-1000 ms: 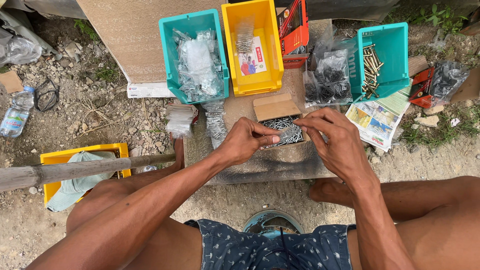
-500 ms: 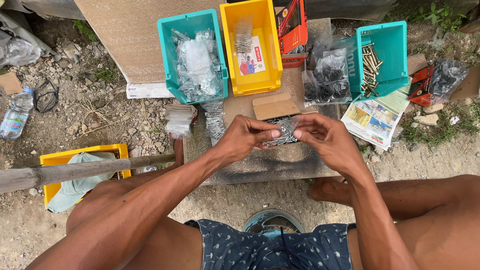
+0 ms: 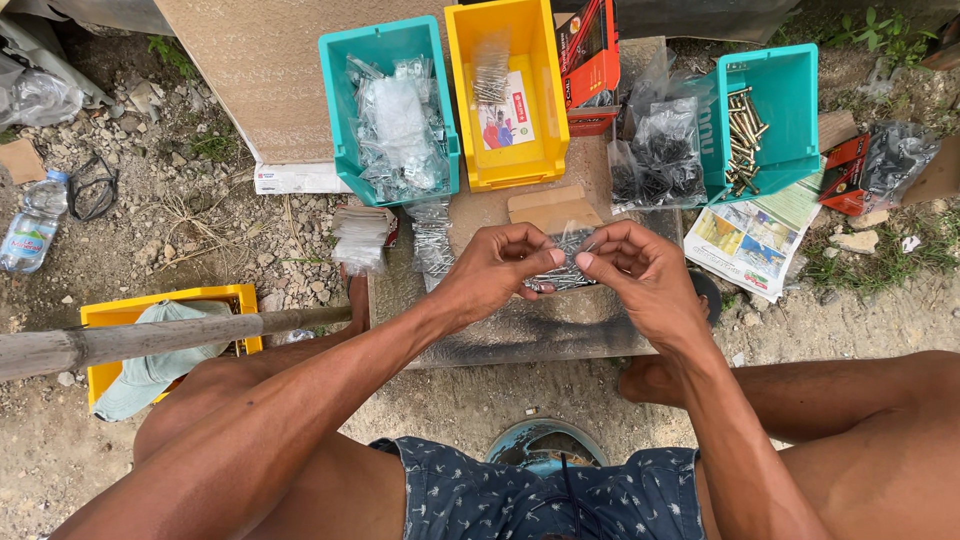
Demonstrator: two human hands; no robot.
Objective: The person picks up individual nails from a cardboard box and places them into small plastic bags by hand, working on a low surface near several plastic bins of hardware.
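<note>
My left hand (image 3: 497, 268) and my right hand (image 3: 640, 272) meet over a board (image 3: 520, 330) on the ground. Between their fingertips they pinch a small clear plastic bag of silvery screws (image 3: 562, 268), one hand at each end. The bag hangs just above the board, in front of a piece of brown cardboard (image 3: 553, 208). Both thumbs press on the bag's top edge.
Behind the hands stand a teal bin of clear bagged hardware (image 3: 392, 110), a yellow bin (image 3: 500, 95), a red box (image 3: 590, 60), bags of black screws (image 3: 655, 150) and a teal bin of brass screws (image 3: 765, 115). A wooden pole (image 3: 140, 340) crosses a yellow bin (image 3: 150, 305) at left.
My hands have drawn closer together and lower over the board, both now pinching the small bag of screws between them.
</note>
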